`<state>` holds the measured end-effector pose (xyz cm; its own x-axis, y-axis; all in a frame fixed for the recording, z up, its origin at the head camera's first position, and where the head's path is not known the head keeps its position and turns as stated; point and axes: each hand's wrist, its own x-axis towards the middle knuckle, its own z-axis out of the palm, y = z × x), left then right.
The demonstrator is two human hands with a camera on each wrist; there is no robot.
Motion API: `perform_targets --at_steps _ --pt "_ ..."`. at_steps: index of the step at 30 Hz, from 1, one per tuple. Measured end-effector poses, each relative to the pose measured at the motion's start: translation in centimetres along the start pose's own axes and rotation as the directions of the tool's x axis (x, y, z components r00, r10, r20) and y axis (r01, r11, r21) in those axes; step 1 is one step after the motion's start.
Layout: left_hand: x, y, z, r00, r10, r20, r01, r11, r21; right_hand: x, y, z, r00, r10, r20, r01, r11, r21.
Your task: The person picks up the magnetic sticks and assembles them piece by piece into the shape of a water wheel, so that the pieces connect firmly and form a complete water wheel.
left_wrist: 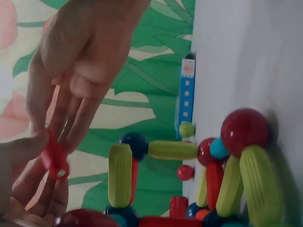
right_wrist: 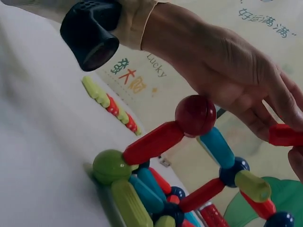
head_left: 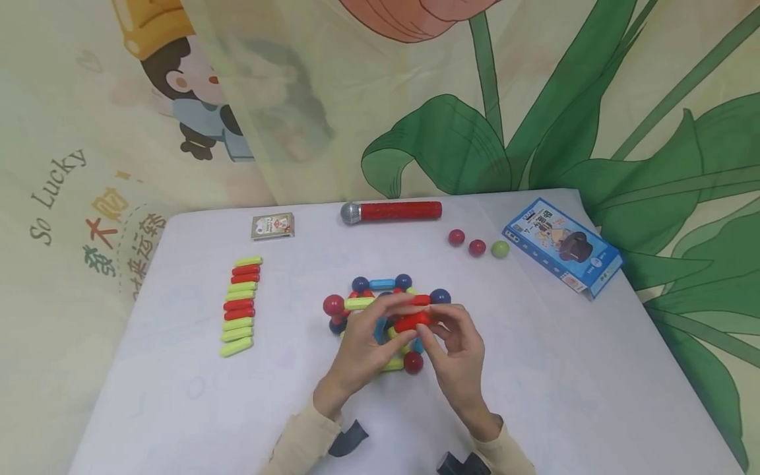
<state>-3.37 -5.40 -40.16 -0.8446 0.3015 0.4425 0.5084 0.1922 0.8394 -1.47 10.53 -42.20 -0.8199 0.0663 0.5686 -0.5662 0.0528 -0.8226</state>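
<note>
A red magnetic rod (head_left: 411, 321) is held above a structure of magnetic rods and balls (head_left: 359, 303). My left hand (head_left: 369, 340) has its thumb and fingertips at the rod's left end. At the other end my right hand (head_left: 460, 353) pinches it between thumb and fingers. In the left wrist view the red rod (left_wrist: 55, 158) shows a small metal tip. The structure joins yellow-green, red and blue rods with dark blue, red and green balls; the right wrist view shows its green ball (right_wrist: 112, 167) low on the table. My hands hide part of it in the head view.
A column of loose yellow-green and red rods (head_left: 240, 305) lies on the left. Behind are a card box (head_left: 272, 226) and a red toy microphone (head_left: 392, 211). Two red balls (head_left: 477, 248), a green ball (head_left: 500, 249) and a blue box (head_left: 564, 245) sit at the back right.
</note>
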Motion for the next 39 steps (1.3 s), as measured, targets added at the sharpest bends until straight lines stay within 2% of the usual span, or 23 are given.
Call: perform_targets --at_steps 2,5,9,13,19,25,29,32,34,36,37,39 --pt "0.0 -0.3 -0.6 1.000 0.027 -0.004 -0.027 0.999 0.025 -0.3 0.2 -0.5 1.000 0.007 -0.004 -0.007 0.999 -0.034" --pt "0.0 -0.9 -2.4 0.997 0.033 -0.076 -0.028 0.997 0.067 -1.1 0.7 -1.5 1.000 0.012 -0.018 -0.014 0.992 -0.127" --pt "-0.2 -2.1 -5.0 0.977 -0.043 -0.208 0.069 0.990 0.120 -2.6 1.8 -2.6 0.998 0.057 -0.005 -0.056 0.965 -0.255" --pt "-0.2 -3.6 -6.7 0.956 -0.123 -0.266 0.168 0.974 0.154 -4.0 2.9 -2.6 0.992 0.099 0.075 -0.068 0.937 -0.342" --pt "-0.5 -5.1 -6.7 0.955 -0.192 -0.225 0.225 0.965 0.132 -4.9 3.8 -1.9 0.980 0.078 0.184 -0.005 0.930 -0.366" --pt "-0.6 -5.2 -6.2 0.953 -0.220 -0.209 0.244 0.965 0.096 -5.1 4.1 -2.0 0.976 0.092 0.197 -0.023 0.945 -0.328" --pt "-0.8 -5.4 -6.1 0.951 -0.251 -0.178 0.269 0.960 0.083 -4.3 4.2 -2.7 0.994 0.028 0.102 0.003 0.957 -0.290" --pt "-1.0 -5.6 -6.1 0.947 -0.286 -0.147 0.299 0.951 0.075 -1.8 3.6 -3.4 0.999 -0.035 -0.036 0.023 0.960 -0.280" --pt "-1.1 -5.6 -6.0 0.946 -0.299 -0.128 0.309 0.949 0.068 0.4 4.4 -4.5 0.993 -0.008 -0.118 -0.032 0.943 -0.332" --pt "-1.2 -5.8 -5.9 0.944 -0.308 -0.115 0.317 0.946 0.063 2.8 6.0 -6.0 0.983 0.067 -0.171 -0.133 0.901 -0.413" --pt "-1.2 -5.9 -5.8 0.944 -0.310 -0.108 0.318 0.946 0.063 3.9 7.3 -6.9 0.976 0.116 -0.185 -0.190 0.868 -0.458" --pt "-1.3 -5.9 -5.6 0.944 -0.315 -0.101 0.322 0.945 0.063 5.8 10.1 -8.6 0.953 0.239 -0.186 -0.303 0.768 -0.564"
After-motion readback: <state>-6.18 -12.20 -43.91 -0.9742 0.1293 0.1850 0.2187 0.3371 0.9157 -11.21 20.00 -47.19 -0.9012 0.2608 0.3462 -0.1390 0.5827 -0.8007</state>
